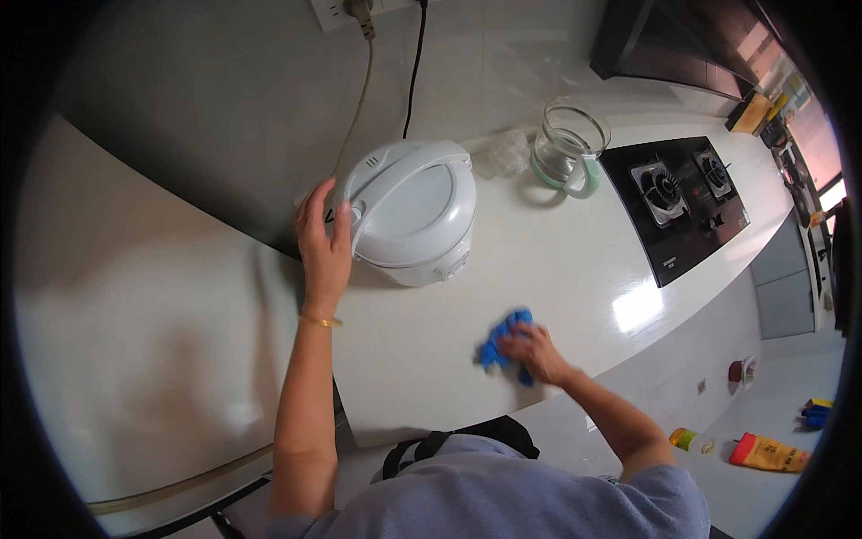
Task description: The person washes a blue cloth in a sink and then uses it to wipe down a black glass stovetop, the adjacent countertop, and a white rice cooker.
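Note:
A white rice cooker [417, 209] with its lid and handle down stands on the white countertop [411, 364], near the wall. At its left side my left hand [323, 236] touches the rim, fingers spread, a gold-coloured bangle on the wrist. My right hand [532, 350], slightly blurred, presses a crumpled blue cloth [502, 337] onto the counter in front of the cooker. To the cooker's right are a crumpled clear plastic bag [508, 153] and a glass kettle [569, 148] with a pale green handle.
A black gas hob [673, 202] is set into the counter at the right, below a dark range hood [673, 47]. Cords hang from a wall socket [330, 13] behind the cooker. A bottle [690, 440] and a yellow-and-red packet [768, 453] lie low at the right.

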Motion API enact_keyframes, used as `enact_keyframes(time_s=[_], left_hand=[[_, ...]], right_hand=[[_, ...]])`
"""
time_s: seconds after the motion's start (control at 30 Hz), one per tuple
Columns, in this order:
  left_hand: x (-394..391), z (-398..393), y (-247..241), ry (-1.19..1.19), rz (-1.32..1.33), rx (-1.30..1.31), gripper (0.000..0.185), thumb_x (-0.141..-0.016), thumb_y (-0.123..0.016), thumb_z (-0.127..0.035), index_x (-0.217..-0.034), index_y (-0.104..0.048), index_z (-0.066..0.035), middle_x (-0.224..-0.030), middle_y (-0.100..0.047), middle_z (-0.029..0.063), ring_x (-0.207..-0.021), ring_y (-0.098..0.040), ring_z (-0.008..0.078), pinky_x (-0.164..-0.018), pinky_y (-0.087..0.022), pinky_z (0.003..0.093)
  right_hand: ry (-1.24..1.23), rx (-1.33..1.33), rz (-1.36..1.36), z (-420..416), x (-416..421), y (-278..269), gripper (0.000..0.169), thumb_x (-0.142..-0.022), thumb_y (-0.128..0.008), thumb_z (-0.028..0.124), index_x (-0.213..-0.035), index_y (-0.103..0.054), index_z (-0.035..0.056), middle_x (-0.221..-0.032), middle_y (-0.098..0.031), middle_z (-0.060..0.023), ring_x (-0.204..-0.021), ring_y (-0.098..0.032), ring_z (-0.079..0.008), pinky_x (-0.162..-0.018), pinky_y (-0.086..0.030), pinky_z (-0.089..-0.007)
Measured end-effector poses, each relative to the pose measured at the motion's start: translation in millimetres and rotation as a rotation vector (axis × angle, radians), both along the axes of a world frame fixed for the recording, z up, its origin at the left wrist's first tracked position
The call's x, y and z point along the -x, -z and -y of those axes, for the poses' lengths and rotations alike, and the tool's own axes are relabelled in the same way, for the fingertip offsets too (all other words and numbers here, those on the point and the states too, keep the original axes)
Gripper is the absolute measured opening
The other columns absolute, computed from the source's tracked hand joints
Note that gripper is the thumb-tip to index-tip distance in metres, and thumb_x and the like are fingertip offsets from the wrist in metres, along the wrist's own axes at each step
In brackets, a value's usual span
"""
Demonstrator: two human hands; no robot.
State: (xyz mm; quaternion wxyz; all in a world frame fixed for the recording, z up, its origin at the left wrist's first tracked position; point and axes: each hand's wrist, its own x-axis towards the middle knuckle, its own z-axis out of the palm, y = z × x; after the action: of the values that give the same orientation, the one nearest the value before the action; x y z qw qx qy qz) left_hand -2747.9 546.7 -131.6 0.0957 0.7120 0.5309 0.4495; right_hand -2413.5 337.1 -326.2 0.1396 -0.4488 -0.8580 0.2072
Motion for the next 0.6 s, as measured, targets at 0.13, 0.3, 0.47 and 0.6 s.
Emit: enact_keyframes(time_s=[0.13,0.3,0.47,0.6], left_hand=[[8,-39,18,0.223,0.132,0.245,0.036,-0.098,-0.057,-0.025,-0.127,-0.059,-0.004,-0.13,-0.057,0.0148,-0.126,-0.045,0.0345,-0.108,-0.034,0.045],[-8,-39,22,0.272,-0.058,0.244,0.049,-0.087,-0.071,-0.031,-0.13,-0.06,-0.011,-0.141,-0.047,0.0194,-0.139,-0.033,0.0333,-0.111,-0.033,0.0433],[-6,-25,21,0.188,-0.097,0.158,0.054,-0.076,-0.079,-0.028,-0.125,-0.062,-0.009,-0.123,-0.063,0.0144,-0.135,-0.04,0.0375,-0.109,-0.034,0.0465],[-6,-3,22,0.238,-0.122,0.127,0.054,-0.076,-0.079,-0.024,-0.124,-0.062,-0.008,-0.114,-0.067,0.0131,-0.133,-0.043,0.0376,-0.108,-0.036,0.0469]], right_hand=[[-0.079,0.411,0.05,114,-48,-43,0.039,-0.083,-0.057,0.003,-0.118,-0.067,0.0183,-0.139,-0.053,0.0016,-0.129,-0.044,-0.0239,-0.105,-0.033,-0.0438],[0.7,0.862,-0.557,93,-96,-75,0.031,-0.09,-0.052,0.001,-0.119,-0.064,0.0062,-0.093,-0.064,-0.0043,-0.086,-0.06,-0.0127,-0.076,-0.051,-0.0274],[0.634,0.416,-0.852,-35,-33,-152,0.025,-0.094,-0.061,0.018,-0.111,-0.062,-0.0003,-0.087,-0.055,0.0009,-0.08,-0.047,-0.007,-0.07,-0.041,-0.024],[0.346,-0.148,-0.775,-113,44,-202,0.028,-0.087,-0.065,0.006,-0.113,-0.062,-0.0014,-0.105,-0.064,-0.0171,-0.097,-0.06,-0.0299,-0.089,-0.048,-0.0372]])
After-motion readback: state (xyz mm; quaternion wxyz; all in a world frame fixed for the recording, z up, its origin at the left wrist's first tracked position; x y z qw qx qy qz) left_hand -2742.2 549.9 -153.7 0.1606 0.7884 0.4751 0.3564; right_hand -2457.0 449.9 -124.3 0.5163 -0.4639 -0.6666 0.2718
